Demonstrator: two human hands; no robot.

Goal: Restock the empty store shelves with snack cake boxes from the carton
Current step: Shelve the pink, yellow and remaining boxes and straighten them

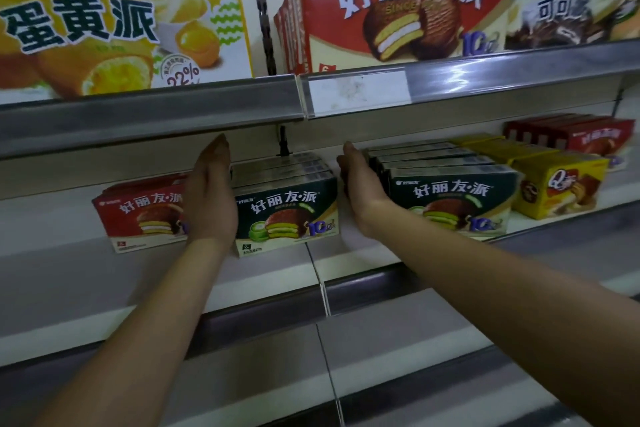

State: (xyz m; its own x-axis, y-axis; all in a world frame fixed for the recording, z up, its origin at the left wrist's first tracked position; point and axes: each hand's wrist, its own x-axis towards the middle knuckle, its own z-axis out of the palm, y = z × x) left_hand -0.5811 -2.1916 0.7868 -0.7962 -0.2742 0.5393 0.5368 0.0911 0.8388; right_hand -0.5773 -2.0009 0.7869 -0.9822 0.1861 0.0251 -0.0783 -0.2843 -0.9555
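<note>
Left hand (211, 194) and right hand (360, 184) are held flat (nothing gripped); the 2 green rows (285, 215) should be squared evenly.

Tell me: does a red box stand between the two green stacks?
No, only the right hand sits in that gap.

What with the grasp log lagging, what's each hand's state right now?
Left hand: open, flat against the left side of the middle green boxes.
Right hand: open, holding nothing, beside the right-hand green boxes.
</note>
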